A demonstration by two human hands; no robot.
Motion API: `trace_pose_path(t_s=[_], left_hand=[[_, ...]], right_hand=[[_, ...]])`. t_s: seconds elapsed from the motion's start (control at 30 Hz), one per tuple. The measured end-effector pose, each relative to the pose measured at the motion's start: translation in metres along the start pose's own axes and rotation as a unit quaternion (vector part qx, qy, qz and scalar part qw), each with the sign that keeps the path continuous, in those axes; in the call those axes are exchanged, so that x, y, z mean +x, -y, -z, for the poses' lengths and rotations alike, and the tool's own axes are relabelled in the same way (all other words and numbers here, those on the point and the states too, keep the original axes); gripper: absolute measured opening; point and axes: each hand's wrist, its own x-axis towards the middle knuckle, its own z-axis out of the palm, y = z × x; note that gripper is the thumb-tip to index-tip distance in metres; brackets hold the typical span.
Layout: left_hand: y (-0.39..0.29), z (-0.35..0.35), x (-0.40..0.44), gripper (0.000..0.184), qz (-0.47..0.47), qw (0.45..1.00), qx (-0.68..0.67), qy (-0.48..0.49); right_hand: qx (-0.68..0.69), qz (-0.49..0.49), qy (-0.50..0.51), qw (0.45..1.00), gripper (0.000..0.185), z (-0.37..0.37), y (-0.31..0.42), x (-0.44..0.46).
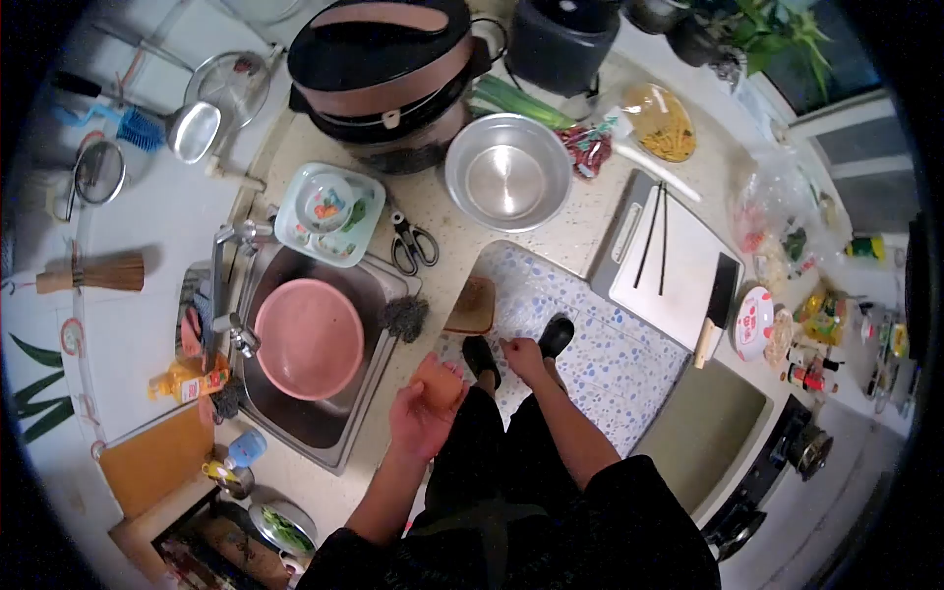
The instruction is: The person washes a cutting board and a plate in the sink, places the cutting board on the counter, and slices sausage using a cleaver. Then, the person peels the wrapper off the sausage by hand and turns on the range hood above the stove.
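Note:
My left hand (421, 413) is turned palm up, its fingers curled around a rounded orange-brown piece (442, 387) whose kind I cannot make out. It is just right of the sink's counter edge. Over the floor, my right hand (524, 360) is closed, with the thumb and forefinger together; anything in it is too small or hidden to name. A brown bin (472, 307) stands on the floor ahead of my hands, by my shoes. Nearest to my left hand on the counter lies a dark steel-wool scourer (403, 319).
A pink basin (309, 339) sits in the steel sink (346, 433). Scissors (413, 244), a metal bowl (508, 172) and a cooker (383, 79) stand farther back. To the right, a white cutting board (678, 265) bears black chopsticks (651, 241) and a cleaver (723, 292).

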Motion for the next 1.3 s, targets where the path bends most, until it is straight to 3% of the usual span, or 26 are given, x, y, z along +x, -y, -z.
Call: trace_pose_path(t_s=[0.03, 0.07, 0.17, 0.2, 0.33, 0.37, 0.43, 0.53, 0.63, 0.67, 0.7, 0.77, 0.9, 1.03, 1.17, 1.3], left_hand=[[0.002, -0.004, 0.003, 0.054, 0.008, 1.0, 0.014, 0.017], [0.004, -0.008, 0.005, 0.054, 0.018, 0.999, 0.039, 0.023], [0.015, -0.026, 0.014, 0.053, 0.044, 0.992, 0.107, 0.046], [0.023, -0.032, 0.017, 0.05, 0.048, 0.99, 0.124, 0.055], [0.058, -0.071, 0.018, 0.048, 0.079, 0.977, 0.172, 0.101], [0.068, -0.081, 0.015, 0.048, 0.083, 0.97, 0.196, 0.12], [0.092, -0.101, 0.011, 0.049, 0.09, 0.952, 0.245, 0.158], [0.136, -0.116, 0.006, 0.052, 0.052, 0.896, 0.38, 0.224], [0.187, -0.14, -0.011, 0.056, 0.038, 0.834, 0.473, 0.282], [0.206, -0.148, -0.018, 0.057, 0.038, 0.814, 0.495, 0.301], [0.227, -0.153, -0.024, 0.058, 0.044, 0.805, 0.5, 0.317], [0.27, -0.162, -0.037, 0.058, 0.056, 0.785, 0.51, 0.347], [0.364, -0.177, -0.074, 0.056, 0.099, 0.742, 0.523, 0.408], [0.465, -0.184, -0.111, 0.055, 0.14, 0.693, 0.552, 0.442], [0.562, -0.189, -0.158, 0.053, 0.193, 0.648, 0.544, 0.497], [0.643, -0.19, -0.208, 0.05, 0.254, 0.597, 0.532, 0.544]], right_hand=[[0.029, -0.013, 0.0, 0.999, 0.044, 0.014, 0.008, -0.007], [0.124, -0.092, 0.024, 0.988, 0.047, 0.03, 0.014, -0.021], [0.255, -0.094, -0.018, 0.962, 0.044, 0.074, 0.019, -0.058], [0.277, -0.117, 0.008, 0.954, 0.023, 0.081, 0.0, -0.065], [0.395, 0.085, -0.154, 0.902, 0.019, 0.126, -0.005, -0.123], [0.408, 0.054, -0.157, 0.898, 0.022, 0.148, 0.007, -0.144], [0.337, -0.03, -0.145, 0.93, 0.029, 0.172, -0.009, -0.168], [0.228, 0.084, -0.308, 0.92, 0.034, 0.197, -0.031, -0.204], [0.238, 0.019, -0.309, 0.921, 0.03, 0.252, -0.008, -0.271], [0.296, -0.042, -0.261, 0.918, 0.034, 0.248, -0.043, -0.28], [0.239, -0.007, -0.343, 0.908, 0.033, 0.258, -0.055, -0.294], [0.114, 0.053, -0.492, 0.861, 0.032, 0.277, -0.078, -0.326], [0.207, -0.015, -0.531, 0.821, 0.029, 0.318, -0.123, -0.415], [0.083, -0.086, -0.621, 0.775, 0.026, 0.345, -0.198, -0.506], [-0.002, -0.193, -0.703, 0.684, 0.032, 0.37, -0.239, -0.605], [-0.1, -0.228, -0.766, 0.593, 0.037, 0.397, -0.259, -0.701]])
